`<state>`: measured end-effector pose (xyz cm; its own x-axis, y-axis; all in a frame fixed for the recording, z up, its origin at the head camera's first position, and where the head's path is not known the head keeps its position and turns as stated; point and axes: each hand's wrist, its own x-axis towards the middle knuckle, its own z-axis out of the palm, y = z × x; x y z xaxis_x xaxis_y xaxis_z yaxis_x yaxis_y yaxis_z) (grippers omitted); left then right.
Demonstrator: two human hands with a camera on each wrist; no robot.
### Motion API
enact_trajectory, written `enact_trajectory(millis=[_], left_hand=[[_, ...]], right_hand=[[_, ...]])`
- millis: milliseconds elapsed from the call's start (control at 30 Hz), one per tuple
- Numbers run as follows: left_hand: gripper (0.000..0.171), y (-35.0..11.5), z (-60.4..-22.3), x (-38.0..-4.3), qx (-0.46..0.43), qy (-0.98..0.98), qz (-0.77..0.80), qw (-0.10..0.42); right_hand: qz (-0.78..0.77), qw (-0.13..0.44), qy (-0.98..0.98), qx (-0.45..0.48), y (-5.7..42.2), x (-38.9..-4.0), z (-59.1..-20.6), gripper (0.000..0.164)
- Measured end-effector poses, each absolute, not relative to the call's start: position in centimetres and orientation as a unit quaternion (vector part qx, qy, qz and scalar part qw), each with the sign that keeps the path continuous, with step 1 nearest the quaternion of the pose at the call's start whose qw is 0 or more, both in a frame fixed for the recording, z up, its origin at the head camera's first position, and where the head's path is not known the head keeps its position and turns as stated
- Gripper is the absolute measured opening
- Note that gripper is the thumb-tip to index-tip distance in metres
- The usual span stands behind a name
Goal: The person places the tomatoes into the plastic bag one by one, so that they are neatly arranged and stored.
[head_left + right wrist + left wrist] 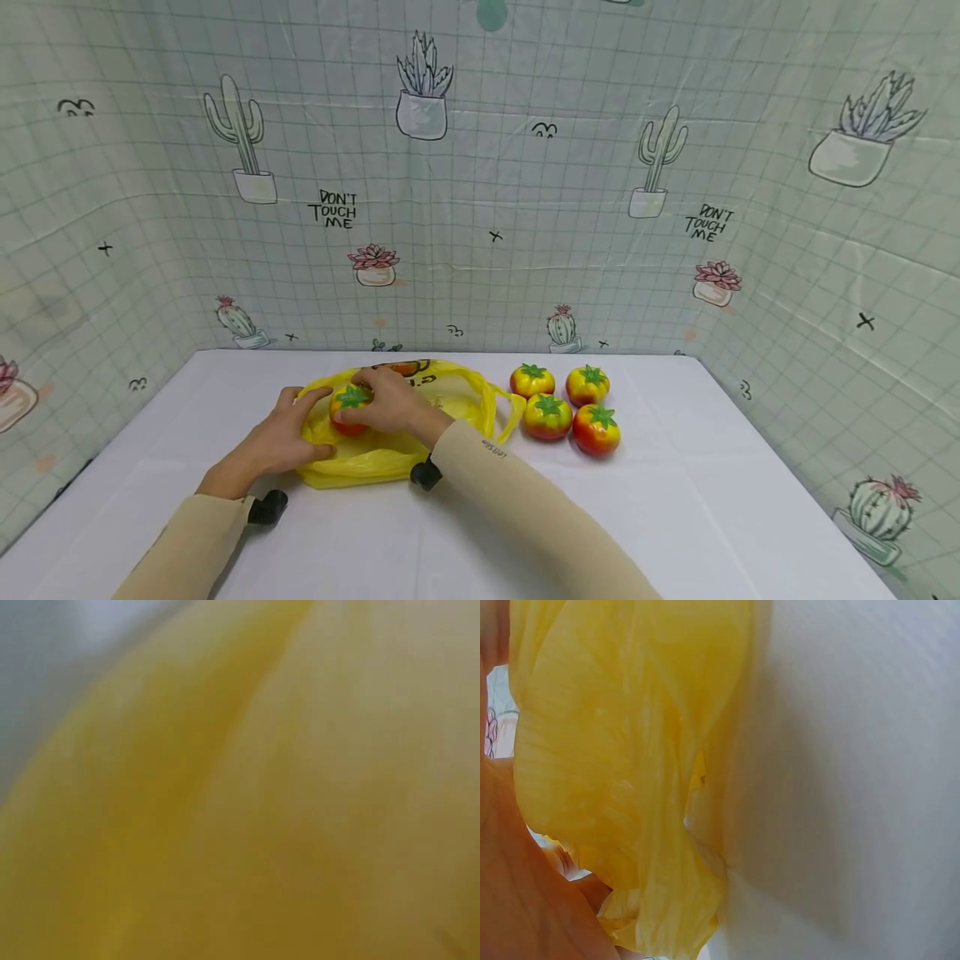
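A yellow plastic bag lies on the table with its mouth spread. My left hand is at the bag's left rim, thumb and fingers spread wide apart and touching the plastic. Beside that palm, the left wrist view shows the crumpled bag side. My right hand reaches over the bag and grips a red-and-yellow tomato with a green star-shaped top. That tomato is within the bag's mouth, close to the left hand. Blurred yellow plastic fills most of the right wrist view, where neither hand nor tomato shows.
To the right of the bag stand several more tomatoes in a close group. One bag handle loop reaches towards them. A white cloth covers the table, and patterned fabric walls enclose its back and sides.
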<state>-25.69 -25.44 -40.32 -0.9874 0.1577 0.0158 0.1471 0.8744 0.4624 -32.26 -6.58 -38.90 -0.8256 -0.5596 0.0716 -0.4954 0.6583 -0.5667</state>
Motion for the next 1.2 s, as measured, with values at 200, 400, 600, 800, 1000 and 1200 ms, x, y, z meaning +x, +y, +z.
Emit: enact_trajectory(millis=[200, 400, 600, 800, 1000, 1200], left_hand=[[0.087, -25.48, -40.38, -25.75, 0.078, 0.968, 0.238, 0.01], [0.087, -25.42, -40.32, -25.79, 0.08, 0.968, 0.239, 0.011], [0.086, -25.45, -40.34, -25.74, 0.081, 0.967, 0.241, 0.013], [0.085, -25.42, -40.4, -25.7, 0.083, 0.967, 0.24, 0.012], [0.086, -25.34, -40.3, -25.71, 0.082, 0.967, 0.24, 0.014], [0.086, -25.34, -40.2, -25.67, 0.083, 0.967, 0.241, 0.01]], right_hand=[[-0.286, 0.053, 0.907, -0.304, -6.89, -32.42, -39.33, 0.062], [-0.292, 0.062, 0.905, -0.302, -6.63, -32.32, -39.47, 0.063], [-0.284, 0.064, 0.908, -0.302, -6.54, -31.92, -39.41, 0.061], [-0.286, 0.048, 0.908, -0.304, -6.75, -31.69, -39.59, 0.062], [-0.285, 0.043, 0.91, -0.298, -6.79, -31.71, -39.75, 0.063], [-0.287, 0.049, 0.91, -0.295, -6.84, -31.57, -39.64, 0.063]])
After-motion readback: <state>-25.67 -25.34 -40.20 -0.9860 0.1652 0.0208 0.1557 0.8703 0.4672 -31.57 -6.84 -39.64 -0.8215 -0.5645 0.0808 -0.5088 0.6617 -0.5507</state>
